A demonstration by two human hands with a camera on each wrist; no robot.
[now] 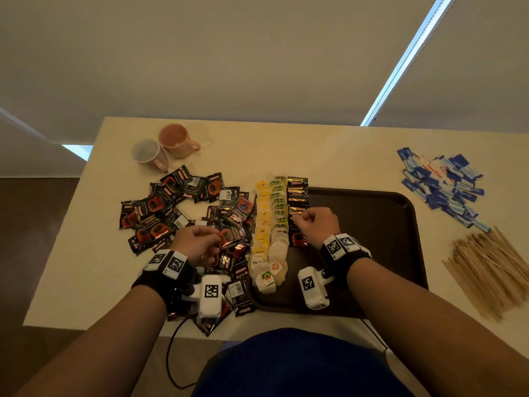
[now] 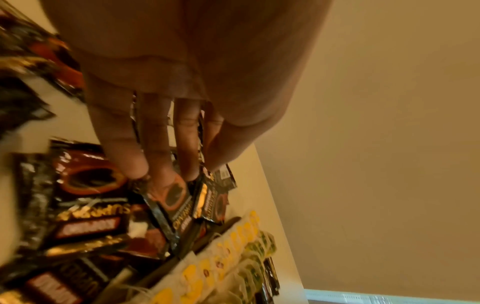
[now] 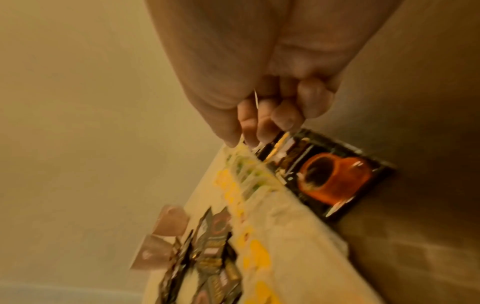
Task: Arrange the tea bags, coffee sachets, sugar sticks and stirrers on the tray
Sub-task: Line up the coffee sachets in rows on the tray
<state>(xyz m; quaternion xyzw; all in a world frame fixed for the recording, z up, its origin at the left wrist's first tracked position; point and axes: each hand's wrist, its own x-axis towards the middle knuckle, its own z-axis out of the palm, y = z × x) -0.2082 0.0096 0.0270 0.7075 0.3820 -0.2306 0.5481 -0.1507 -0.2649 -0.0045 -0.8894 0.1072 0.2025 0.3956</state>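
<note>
While left hand (image 1: 197, 244) grip pinches coffee sachet (image 2: 171, 197) over bench (image 1: 86, 224) pile, right hand (image 1: 316, 224) grip curled at tray (image 1: 372, 224) sachet row (image 1: 297, 207); contents unclear.

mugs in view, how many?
2. Both stand on the table's far left, beyond the loose coffee sachets: a grey-rimmed mug and, right beside it, a pink mug. None seem hidden.

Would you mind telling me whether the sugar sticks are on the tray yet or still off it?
Off it. The sugar sticks lie in a loose heap on the table, beyond the tray's right rim.
</note>
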